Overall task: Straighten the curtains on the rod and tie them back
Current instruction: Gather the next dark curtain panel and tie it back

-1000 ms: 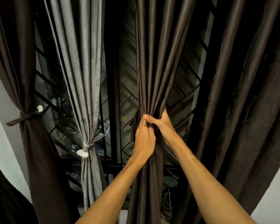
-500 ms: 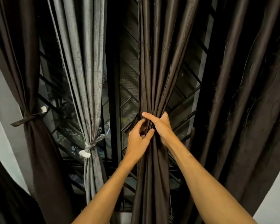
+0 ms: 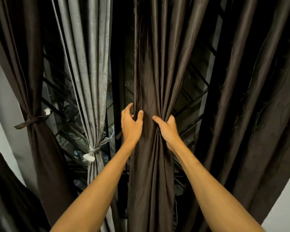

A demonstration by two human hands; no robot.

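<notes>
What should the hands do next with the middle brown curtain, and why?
Probably bring the two hands together to bunch it tight. The left hand and right hand grip the middle brown curtain a little apart, and it hangs unbound, while the grey curtain already wears a tie.

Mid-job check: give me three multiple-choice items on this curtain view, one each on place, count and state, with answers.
1. The grey curtain hangs where from the held brown curtain? A left B right C behind
2. Curtains tied back? A one B two C four
3. The held brown curtain is: A tied B gathered, untied C on the floor

1 A: it hangs beyond the left hand.
2 B: only the grey curtain and far-left brown curtain are cinched.
3 B: the right hand and left hand grip it; nothing binds it.
</notes>
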